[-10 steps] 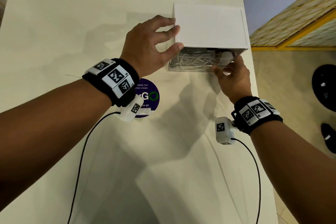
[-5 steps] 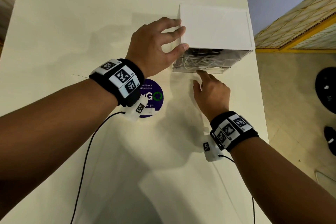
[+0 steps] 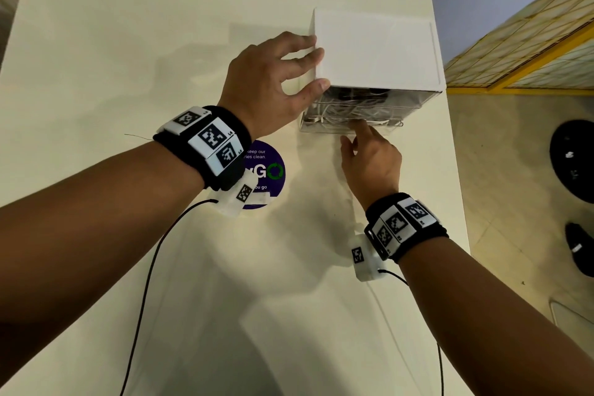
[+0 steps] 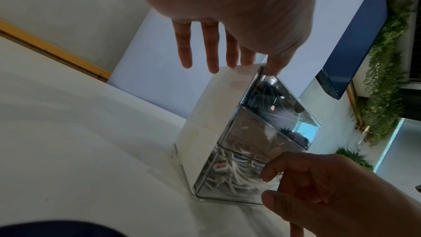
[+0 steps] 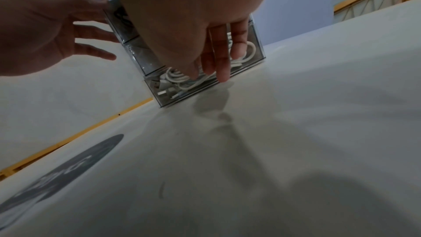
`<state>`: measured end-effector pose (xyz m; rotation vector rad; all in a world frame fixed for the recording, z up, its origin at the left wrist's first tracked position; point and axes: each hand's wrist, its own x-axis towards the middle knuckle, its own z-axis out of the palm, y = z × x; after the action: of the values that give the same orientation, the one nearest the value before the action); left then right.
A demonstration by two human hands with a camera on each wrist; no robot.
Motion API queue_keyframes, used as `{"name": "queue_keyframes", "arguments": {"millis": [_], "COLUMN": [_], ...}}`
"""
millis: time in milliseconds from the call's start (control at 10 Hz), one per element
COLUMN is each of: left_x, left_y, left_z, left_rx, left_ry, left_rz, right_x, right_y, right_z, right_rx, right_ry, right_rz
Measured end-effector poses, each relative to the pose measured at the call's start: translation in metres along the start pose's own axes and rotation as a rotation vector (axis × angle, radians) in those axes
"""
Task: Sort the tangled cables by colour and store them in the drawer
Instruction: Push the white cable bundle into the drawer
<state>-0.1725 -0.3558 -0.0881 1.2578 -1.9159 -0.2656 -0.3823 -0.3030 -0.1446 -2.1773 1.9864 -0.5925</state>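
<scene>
Final storing step, by the look of it: cables already inside, bottom drawer being shut. Left hand [image 3: 273,83] sits at the left front corner of the white drawer unit [image 3: 376,48], fingers straight and spread along its left side, thumb on the top front corner, bracing it, not curled round anything. To its right, the unit shows 3 clear-fronted drawers stacked; top one holds dark cables [image 4: 271,91], middle one looks mostly bare from the wrist views, bottom drawer [image 3: 324,127] holds the white cables [image 5: 180,78]. Bottom drawer front sticks out slightly past the 2 above, so not fully home. Right hand [image 3: 373,161] is just in front of it, straight fingertips [image 5: 224,71] touching the clear front near the table [image 3: 128,42]; hand relaxed-flat, holding nothing. White cables lie directly behind those fingertips, clear wall between them. Next move likely calls for a straight push inward by the right fingers while the left keeps the unit from sliding back. Purple sticker [image 3: 270,177] lies on the table near the left wrist.
</scene>
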Motion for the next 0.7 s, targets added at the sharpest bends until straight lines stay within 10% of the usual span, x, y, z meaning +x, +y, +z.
{"name": "queue_keyframes", "arguments": {"millis": [700], "left_x": [0.0], "left_y": [0.0], "left_z": [0.0], "left_rx": [0.013], "left_ry": [0.012], "left_rz": [0.013], "right_x": [-0.007], "right_y": [0.035], "right_z": [-0.009], "right_rx": [-0.377], "right_ry": [0.164], "right_rz": [-0.155]}}
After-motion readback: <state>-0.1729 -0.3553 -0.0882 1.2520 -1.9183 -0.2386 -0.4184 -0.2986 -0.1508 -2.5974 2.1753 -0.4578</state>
